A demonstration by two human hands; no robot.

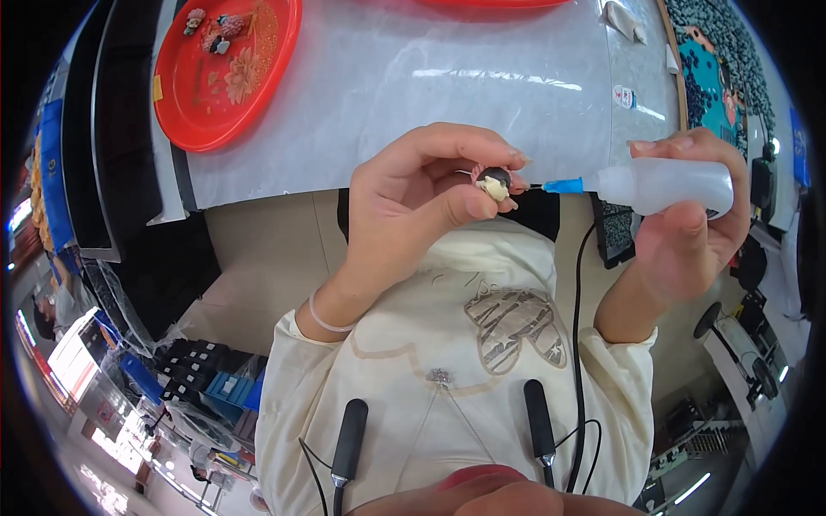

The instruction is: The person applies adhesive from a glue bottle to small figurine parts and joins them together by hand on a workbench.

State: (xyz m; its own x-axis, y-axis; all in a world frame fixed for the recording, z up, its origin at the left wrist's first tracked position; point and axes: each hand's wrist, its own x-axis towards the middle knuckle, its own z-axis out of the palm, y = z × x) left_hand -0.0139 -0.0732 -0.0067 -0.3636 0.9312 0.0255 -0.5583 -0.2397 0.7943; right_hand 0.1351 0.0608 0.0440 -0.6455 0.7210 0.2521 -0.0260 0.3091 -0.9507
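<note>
Landmark: the white plastic-covered worktable [447, 95], filling the upper middle of the head view.

Item 1. Small round craft ornament, cream-coloured face with a black cap and a pink frilled edge [495, 182]. Located just in front of the worktable's near edge, above the person's lap. Pinched between thumb and fingertips of the left hand [413, 202], which is curled closed about it; a pale band sits at that wrist.

Item 2. Translucent white plastic squeeze bottle with a blue needle nozzle [658, 185]. Located off the worktable's near right corner, lying level. Its fine tip points left and reaches the ornament's right side; whether it touches cannot be told. The right hand [688, 224] is wrapped round the bottle body, thumb on the near face, fingers over the top.

Item 3. Round red plastic tray [185, 103]. Located on the worktable's far left part, well apart from both hands. Holds several small pink and dark flower-like pieces and a scatter of orange beads.

Item 4. Round panel of dark blue and teal beadwork in a wooden rim [714, 60]. Located past the worktable's right edge.

Item 5. Small folded white paper scraps [624, 21]. Located on the worktable's far right part.

Item 6. Cream sweatshirt with a grey patterned motif [482, 344]. Located below the worktable's near edge, worn by the person; black cables hang over it.
</note>
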